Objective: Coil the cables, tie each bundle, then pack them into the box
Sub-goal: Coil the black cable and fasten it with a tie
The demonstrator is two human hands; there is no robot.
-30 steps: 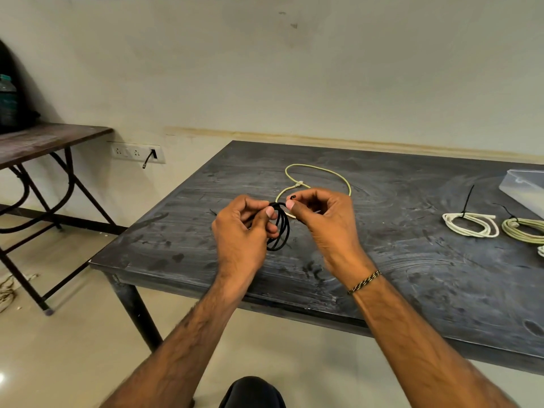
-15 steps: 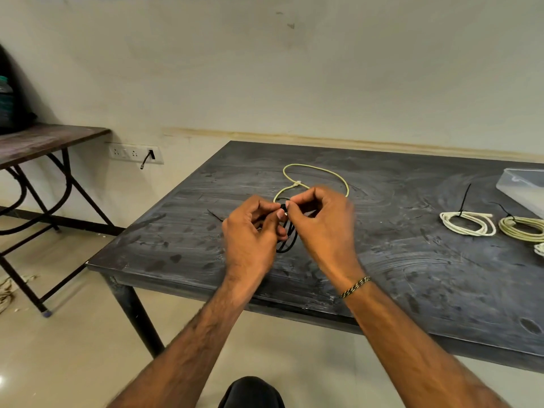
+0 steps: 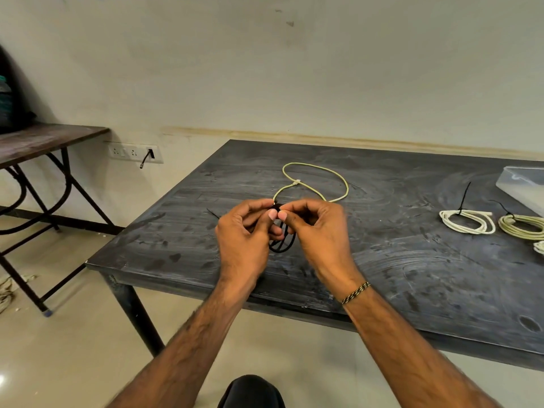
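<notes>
A coiled black cable [image 3: 282, 241] hangs between both hands above the near part of the dark table [image 3: 382, 260]. My left hand [image 3: 244, 237] grips its left side with curled fingers. My right hand [image 3: 318, 231] pinches the coil's top, thumb tips of both hands almost touching. A loose yellow-green cable [image 3: 316, 181] lies in an open loop just behind the hands. At the right, a white bundle [image 3: 466, 220] tied with a black zip tie and a greenish tied bundle [image 3: 522, 226] rest on the table. The clear plastic box [image 3: 521, 184] sits at the far right edge.
A thin black zip tie [image 3: 212, 213] lies on the table left of my hands. Another white cable bit [image 3: 539, 247] shows at the right edge. A second wooden table [image 3: 44, 139] stands at the left, with a wall socket strip [image 3: 134, 151] between the tables.
Both hands drew closer together and moved slightly away over the table, thumbs now meeting at the top of the black coil. The other cables did not move.
</notes>
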